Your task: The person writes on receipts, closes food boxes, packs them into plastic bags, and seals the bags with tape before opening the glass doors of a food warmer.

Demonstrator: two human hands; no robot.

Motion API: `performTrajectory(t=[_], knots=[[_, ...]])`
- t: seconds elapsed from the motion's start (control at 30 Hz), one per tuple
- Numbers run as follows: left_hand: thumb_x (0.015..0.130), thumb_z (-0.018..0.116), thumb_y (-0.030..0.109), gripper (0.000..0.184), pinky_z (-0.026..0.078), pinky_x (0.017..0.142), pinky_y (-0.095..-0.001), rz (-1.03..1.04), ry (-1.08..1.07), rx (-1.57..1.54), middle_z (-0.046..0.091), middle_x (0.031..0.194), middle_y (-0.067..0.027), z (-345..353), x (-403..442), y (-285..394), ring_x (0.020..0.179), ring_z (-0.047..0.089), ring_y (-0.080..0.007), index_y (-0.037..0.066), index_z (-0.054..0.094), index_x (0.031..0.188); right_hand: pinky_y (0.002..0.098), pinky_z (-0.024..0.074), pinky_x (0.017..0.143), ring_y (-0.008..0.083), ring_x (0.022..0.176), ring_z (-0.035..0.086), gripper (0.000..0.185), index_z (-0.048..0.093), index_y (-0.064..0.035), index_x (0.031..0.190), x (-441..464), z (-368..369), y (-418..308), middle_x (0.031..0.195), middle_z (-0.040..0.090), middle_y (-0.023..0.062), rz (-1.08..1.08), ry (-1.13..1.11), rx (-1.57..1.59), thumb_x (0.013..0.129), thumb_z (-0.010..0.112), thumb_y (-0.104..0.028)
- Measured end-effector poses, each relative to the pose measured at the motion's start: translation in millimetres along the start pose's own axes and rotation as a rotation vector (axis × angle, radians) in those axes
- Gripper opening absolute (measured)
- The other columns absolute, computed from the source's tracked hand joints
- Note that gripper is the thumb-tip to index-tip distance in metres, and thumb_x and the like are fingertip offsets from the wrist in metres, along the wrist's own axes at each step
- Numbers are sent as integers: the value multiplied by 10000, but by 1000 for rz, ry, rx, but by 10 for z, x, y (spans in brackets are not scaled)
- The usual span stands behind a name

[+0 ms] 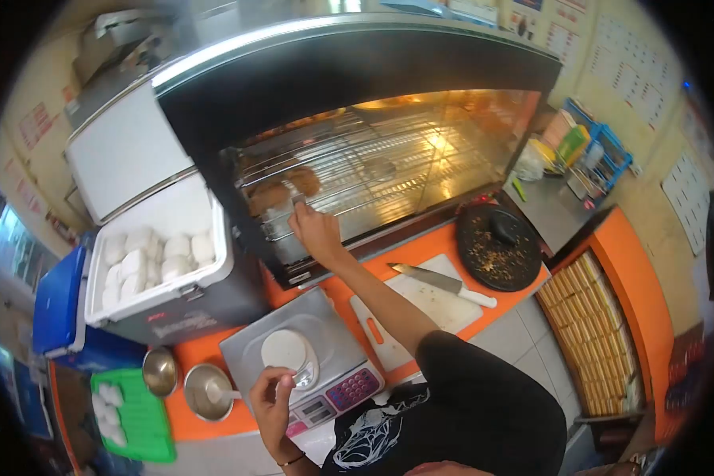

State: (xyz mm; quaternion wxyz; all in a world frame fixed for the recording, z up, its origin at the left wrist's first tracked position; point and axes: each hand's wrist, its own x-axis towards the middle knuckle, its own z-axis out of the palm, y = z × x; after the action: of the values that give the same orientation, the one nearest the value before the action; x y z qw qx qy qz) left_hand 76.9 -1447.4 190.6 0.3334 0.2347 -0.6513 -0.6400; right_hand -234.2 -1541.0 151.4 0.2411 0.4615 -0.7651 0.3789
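My right hand reaches into the lit glass display case, its fingers closed on the handle of metal tongs. The tongs' far end is beside browned round pieces on the wire rack. My left hand is over the near edge of the scale, fingers curled near a small clear container; whether it touches it I cannot tell. A round white item sits on the scale beside that container.
An open cooler with several white packets stands left. Metal bowls and a green tray are front left. A knife lies on a white cutting board, near a black round lid. A blue basket is at right.
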Motion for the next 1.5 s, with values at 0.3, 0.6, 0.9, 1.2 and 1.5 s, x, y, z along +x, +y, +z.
performTrajectory(t=[0.3,0.6,0.9,1.2,1.5], knots=[[889,566,169,158,338,640,-205,-63,276,39,515,761,3,526,320,-398,689,428,-73,16,586,852,410,465,431,316,503,589,178,474,-51,815,40,-489,826,634,600,133,5,31,48,876,507,-216],[901,570,184,241,386,896,-272,-64,409,166,584,1029,-61,2163,948,-694,998,518,-143,2,569,1060,432,451,462,343,534,577,161,494,-77,820,84,-971,1847,670,608,129,28,-18,235,881,526,-223],[767,726,346,660,411,867,-327,137,599,445,502,1182,-154,2786,2256,-1396,1056,482,-240,27,454,1276,355,444,451,271,521,606,114,575,-74,854,-365,-1871,2768,613,609,113,106,-56,567,855,595,-186],[646,812,375,708,319,940,-405,362,777,681,537,1101,-135,3130,2760,-1464,1063,437,-277,35,503,1185,292,467,546,165,637,589,180,588,-2,939,-389,-2597,4075,734,601,79,557,132,466,891,577,-176],[664,809,341,609,390,859,-365,466,713,636,561,964,-121,3069,2885,-1416,914,510,-248,-1,520,1078,314,473,769,191,872,554,290,541,0,1012,183,-2434,4518,908,530,97,312,256,456,837,665,-195]])
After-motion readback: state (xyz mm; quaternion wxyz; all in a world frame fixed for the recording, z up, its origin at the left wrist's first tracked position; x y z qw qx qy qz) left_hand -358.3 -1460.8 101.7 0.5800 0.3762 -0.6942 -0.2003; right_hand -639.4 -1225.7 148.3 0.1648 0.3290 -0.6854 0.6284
